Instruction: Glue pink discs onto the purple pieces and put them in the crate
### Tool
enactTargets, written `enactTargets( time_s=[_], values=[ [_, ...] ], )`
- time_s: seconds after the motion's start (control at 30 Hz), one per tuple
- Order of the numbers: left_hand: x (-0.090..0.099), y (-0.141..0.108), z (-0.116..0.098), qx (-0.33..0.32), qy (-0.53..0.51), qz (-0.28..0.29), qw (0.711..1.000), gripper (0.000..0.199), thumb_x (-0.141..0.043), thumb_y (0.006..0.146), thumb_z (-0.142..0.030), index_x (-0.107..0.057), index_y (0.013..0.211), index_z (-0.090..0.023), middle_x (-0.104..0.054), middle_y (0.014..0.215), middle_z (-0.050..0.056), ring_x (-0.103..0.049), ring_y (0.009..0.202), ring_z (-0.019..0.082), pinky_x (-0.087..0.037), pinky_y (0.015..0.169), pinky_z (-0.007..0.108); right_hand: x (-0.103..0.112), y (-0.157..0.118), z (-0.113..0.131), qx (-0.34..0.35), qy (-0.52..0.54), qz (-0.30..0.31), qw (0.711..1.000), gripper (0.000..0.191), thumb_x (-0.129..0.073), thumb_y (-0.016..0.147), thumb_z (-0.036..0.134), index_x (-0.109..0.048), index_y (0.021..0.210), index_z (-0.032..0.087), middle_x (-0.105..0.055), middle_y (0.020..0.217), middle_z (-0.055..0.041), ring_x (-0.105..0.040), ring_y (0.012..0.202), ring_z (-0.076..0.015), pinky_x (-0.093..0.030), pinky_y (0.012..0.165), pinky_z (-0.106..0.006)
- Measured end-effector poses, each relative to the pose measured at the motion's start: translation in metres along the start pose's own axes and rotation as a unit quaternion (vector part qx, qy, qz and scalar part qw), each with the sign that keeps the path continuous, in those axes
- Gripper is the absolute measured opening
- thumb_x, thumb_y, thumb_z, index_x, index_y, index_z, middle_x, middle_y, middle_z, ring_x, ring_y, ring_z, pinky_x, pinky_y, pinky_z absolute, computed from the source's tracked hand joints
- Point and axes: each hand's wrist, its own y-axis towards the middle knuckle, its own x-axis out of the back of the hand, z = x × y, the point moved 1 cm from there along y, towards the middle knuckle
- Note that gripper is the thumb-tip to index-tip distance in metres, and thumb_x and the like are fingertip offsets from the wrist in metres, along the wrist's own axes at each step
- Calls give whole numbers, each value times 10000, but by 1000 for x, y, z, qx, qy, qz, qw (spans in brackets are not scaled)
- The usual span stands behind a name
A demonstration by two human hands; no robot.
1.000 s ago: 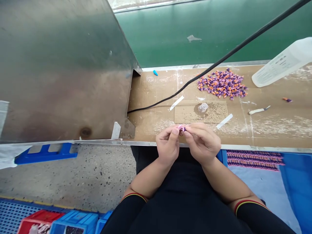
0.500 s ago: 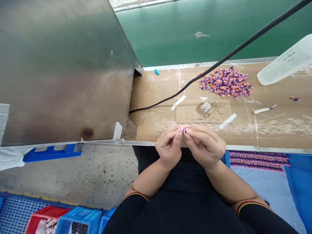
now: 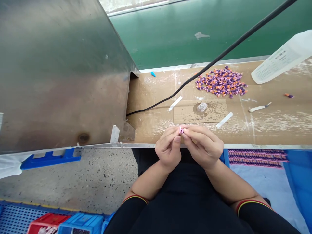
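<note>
Between the fingertips of both hands, just above the near edge of the cardboard-covered bench, is a small pink and purple piece (image 3: 181, 130). My left hand (image 3: 169, 146) pinches it from the left with thumb and forefinger. From the other side, my right hand (image 3: 203, 143) closes thumb and fingers on the same piece; its exact shape is mostly covered. Beyond the hands a small clear cup (image 3: 202, 107) stands on a wet, speckled cardboard sheet (image 3: 179, 113). Farther back lies a pile of small purple, pink and orange pieces (image 3: 221, 82).
A black cable (image 3: 190, 82) crosses over the bench from a metal housing (image 3: 65, 74) at left. To the right are a thin brush (image 3: 259, 108), a single loose piece (image 3: 289, 95) and a white bottle (image 3: 280, 60). Rows of pieces (image 3: 257, 157) lie on a blue tray below.
The view has shifted slightly, so the bench items sit a little farther left. Both hands keep their pinch; the held piece now shows more pink.
</note>
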Motion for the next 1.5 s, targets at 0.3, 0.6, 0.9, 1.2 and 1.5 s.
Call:
enactTargets(
  time_s=[0.3,0.6,0.9,1.2,1.5],
  values=[
    [-25,-15,21,202,-121,62,970,379,-722,1047,-544,-860,1233,-243,-832,1209,137,-813,989,255,-684,878,381,46,-6,-14,-138,2,-44,989,169,-765,1000,146,-809,1101,274,-853,978,-39,-826,875,-198,-707,753,-338],
    [-49,0,40,114,-21,150,982,220,-735,1030,-368,-871,1002,-197,-833,1093,99,-780,896,202,-660,699,302,271,-93,-110,-330,-193,-352,854,257,-712,1024,465,-638,1135,245,-806,1183,-73,-840,1040,-205,-690,841,-332],
    [-52,3,55,28,16,188,982,36,-847,863,-266,-876,874,-285,-839,956,23,-786,808,245,-666,560,332,393,-199,-155,-643,-386,-181,637,165,-748,897,355,-721,922,194,-761,713,-60,-819,795,-264,-680,858,-377],
    [-56,3,57,44,51,168,983,43,-860,836,-324,-866,807,-294,-818,855,33,-730,686,243,-609,510,363,413,-205,-179,-704,-441,63,552,256,-754,1086,406,-766,1132,155,-809,1036,-40,-795,943,-194,-671,943,-419],
    [-61,5,42,31,37,207,977,103,-792,916,-169,-872,926,-232,-829,958,50,-764,768,176,-657,642,302,410,-191,-188,-675,-514,195,493,270,-730,1072,314,-803,1267,142,-831,1210,-160,-810,1135,-283,-633,1034,-420]
  ],
)
